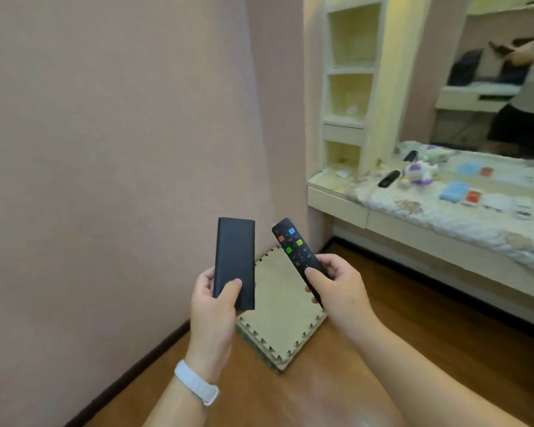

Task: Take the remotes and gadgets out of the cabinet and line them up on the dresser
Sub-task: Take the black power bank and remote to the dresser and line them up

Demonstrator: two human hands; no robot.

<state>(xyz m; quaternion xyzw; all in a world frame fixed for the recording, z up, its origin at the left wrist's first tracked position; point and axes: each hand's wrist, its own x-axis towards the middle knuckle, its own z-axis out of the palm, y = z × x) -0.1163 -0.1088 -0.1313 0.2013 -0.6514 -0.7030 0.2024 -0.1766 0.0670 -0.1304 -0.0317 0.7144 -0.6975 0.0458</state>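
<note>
Head view: L hand (211, 298) grips a flat black gadget (235, 257) by its lower end, thumb across the front, fingers curled behind. The gadget stands nearly upright in the air, plain face to the camera. R hand (336, 285) holds a slim black remote (296, 251) by its lower half, thumb on top, fingers wrapped under. The remote tilts up-left, w/ blue, red, yellow & green btns showing near its top. The two items are side by side, close but apart, above a foam mat (278, 303) lying on the wood floor near the wall. White wristband (196, 385) on L wrist. Dresser (336, 204) is off to the right, top covered w/ a patterned cloth. On it lie another black remote (389, 178), a white-purple toy (418, 174), a blue flat item (452, 191) & a small red one (473, 197). Mirror (475, 72) behind it; open shelves (349, 72) at its left end.
</note>
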